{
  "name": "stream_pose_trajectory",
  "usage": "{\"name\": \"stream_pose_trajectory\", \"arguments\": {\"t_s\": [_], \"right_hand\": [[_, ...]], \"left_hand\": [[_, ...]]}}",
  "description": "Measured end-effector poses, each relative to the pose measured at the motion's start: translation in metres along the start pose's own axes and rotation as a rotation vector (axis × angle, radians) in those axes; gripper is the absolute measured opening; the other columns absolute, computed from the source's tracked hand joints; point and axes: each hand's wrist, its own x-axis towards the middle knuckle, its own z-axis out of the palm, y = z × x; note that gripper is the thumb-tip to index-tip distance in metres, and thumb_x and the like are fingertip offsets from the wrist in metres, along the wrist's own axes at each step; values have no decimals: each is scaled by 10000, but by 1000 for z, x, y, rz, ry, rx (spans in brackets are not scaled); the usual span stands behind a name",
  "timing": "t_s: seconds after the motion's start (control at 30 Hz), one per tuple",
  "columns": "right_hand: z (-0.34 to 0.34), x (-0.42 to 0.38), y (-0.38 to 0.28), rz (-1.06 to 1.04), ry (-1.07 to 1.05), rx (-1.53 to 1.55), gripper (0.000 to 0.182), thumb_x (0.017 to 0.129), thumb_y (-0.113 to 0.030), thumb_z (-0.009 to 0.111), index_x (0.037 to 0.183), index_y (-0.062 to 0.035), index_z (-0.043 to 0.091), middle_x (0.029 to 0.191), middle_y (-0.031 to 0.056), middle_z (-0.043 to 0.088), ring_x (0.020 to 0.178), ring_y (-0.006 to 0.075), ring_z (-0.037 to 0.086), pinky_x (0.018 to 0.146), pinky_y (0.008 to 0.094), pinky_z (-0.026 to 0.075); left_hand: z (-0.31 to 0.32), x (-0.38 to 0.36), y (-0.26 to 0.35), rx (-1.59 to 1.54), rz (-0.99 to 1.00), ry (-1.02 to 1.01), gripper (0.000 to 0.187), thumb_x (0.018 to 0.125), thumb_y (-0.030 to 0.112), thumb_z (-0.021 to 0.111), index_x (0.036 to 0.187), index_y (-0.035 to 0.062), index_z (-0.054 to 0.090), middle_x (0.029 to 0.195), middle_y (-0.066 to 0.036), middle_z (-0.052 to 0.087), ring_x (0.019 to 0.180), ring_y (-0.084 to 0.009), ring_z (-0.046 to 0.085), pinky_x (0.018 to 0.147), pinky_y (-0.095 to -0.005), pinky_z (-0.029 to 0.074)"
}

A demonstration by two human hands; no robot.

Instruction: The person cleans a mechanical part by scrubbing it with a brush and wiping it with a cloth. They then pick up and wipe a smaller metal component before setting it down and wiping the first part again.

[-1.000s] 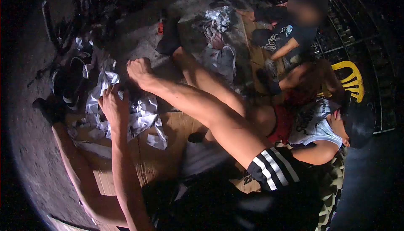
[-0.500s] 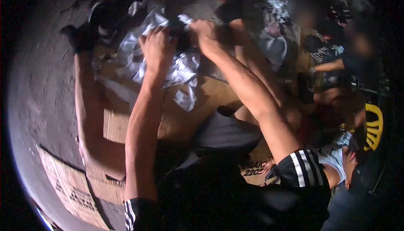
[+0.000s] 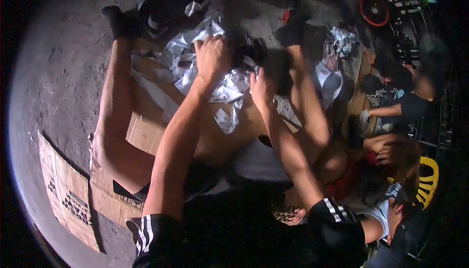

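A heap of shiny white, crumpled scraps [image 3: 183, 68], maybe film or fabric, lies between the outstretched legs. At its upper right side is my left hand [image 3: 214, 59], fingers curled closed; what they grip is hidden. My right hand [image 3: 263, 88] is closed lower and to the right, its fingertips pinching what looks like a small white scrap [image 3: 250, 62]. Just beyond both hands is a dark object [image 3: 251, 46], too dim to identify. Under the heap, brown cardboard [image 3: 222, 141] covers the ground.
A flattened printed carton [image 3: 68, 195] lies on the grey floor [image 3: 53, 87] at left. Another person [image 3: 391, 112] sits at right, with a gloved hand showing. Nearby are a pale bag-like item [image 3: 328, 80], a yellow slotted object [image 3: 426, 182] and a red ring [image 3: 374, 10].
My right hand has come down from the level of my left hand and moved right. The view has shifted, so the heap and legs appear lower and farther right.
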Motion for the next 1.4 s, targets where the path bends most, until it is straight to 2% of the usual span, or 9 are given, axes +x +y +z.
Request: {"name": "stream_pose_trajectory", "arguments": {"t_s": [0.17, 0.33, 0.53, 0.73, 0.93, 1.1, 1.13, 1.27, 1.4], "right_hand": [[-25, -13, 37, 110, -55, 1, 463, 969, -375, 613, 1212, 18, 636, 1030, 241, 707, 956, 367, 684, 868, 475, 512], [-77, -21, 77, 709, 177, 1303, 330, 938, -232, 699, 1212, -53, 655, 1151, 73, 679, 984, 172, 649, 861, 340, 510], [-111, -29, 96, 746, 199, 1695, 265, 910, -171, 715, 1139, -59, 643, 1016, 55, 701, 883, 193, 684, 802, 335, 554], [-103, -32, 11, 248, 92, 844, 372, 925, -302, 720, 1127, 2, 651, 1060, 98, 683, 936, 196, 633, 867, 353, 494], [-113, 21, -25, 142, 413, 1029, 351, 970, -162, 634, 1248, 51, 599, 1137, 78, 672, 1056, 151, 617, 923, 290, 481], [-135, 64, -48, -31, 74, 1039, 310, 955, -89, 621, 1238, 37, 613, 1108, 103, 677, 1003, 183, 644, 913, 305, 492], [-136, 72, -57, -353, 220, 442, 283, 948, -51, 612, 1219, 30, 619, 1122, 144, 670, 1026, 257, 648, 921, 359, 499], [-101, 70, -69, -795, -396, -177, 274, 987, -91, 527, 1206, 44, 621, 1217, 200, 639, 1117, 401, 607, 993, 429, 479], [-123, 70, -90, -542, -850, 296, 377, 1012, -144, 466, 1326, 39, 568, 1452, 224, 497, 1392, 354, 424, 1174, 401, 302]], "left_hand": [[4, -3, -7, -204, 133, 71, 241, 806, 239, 703, 998, 95, 719, 988, -79, 684, 996, -293, 634, 887, -454, 428], [4, -57, 12, -253, 196, 75, 239, 756, 148, 725, 995, 137, 718, 949, -70, 634, 923, -271, 642, 802, -425, 441], [-1, -100, 24, -233, 147, 201, 199, 787, 160, 728, 985, 155, 717, 910, -22, 607, 877, -212, 636, 788, -380, 409], [-4, -96, 26, -243, 141, 225, 188, 809, 166, 725, 997, 156, 719, 922, -23, 611, 874, -218, 630, 784, -387, 410], [10, -123, 20, -254, 69, 94, 195, 814, 170, 728, 1007, 144, 732, 980, -22, 639, 869, -231, 628, 793, -386, 423], [15, -147, 29, -418, 1, 177, 303, 832, 125, 730, 1135, 127, 724, 1031, -37, 657, 891, -259, 658, 750, -396, 499], [13, -146, 33, -421, -3, 178, 303, 832, 125, 730, 1135, 127, 724, 1031, -37, 657, 891, -259, 658, 750, -396, 499], [8, -135, 38, -578, -118, 204, 221, 827, 80, 726, 1046, 83, 702, 1003, -68, 649, 868, -326, 666, 715, -429, 536], [10, -137, 32, -629, -184, 172, 134, 801, 66, 726, 926, 72, 679, 942, -105, 618, 803, -363, 653, 679, -438, 532]]}}
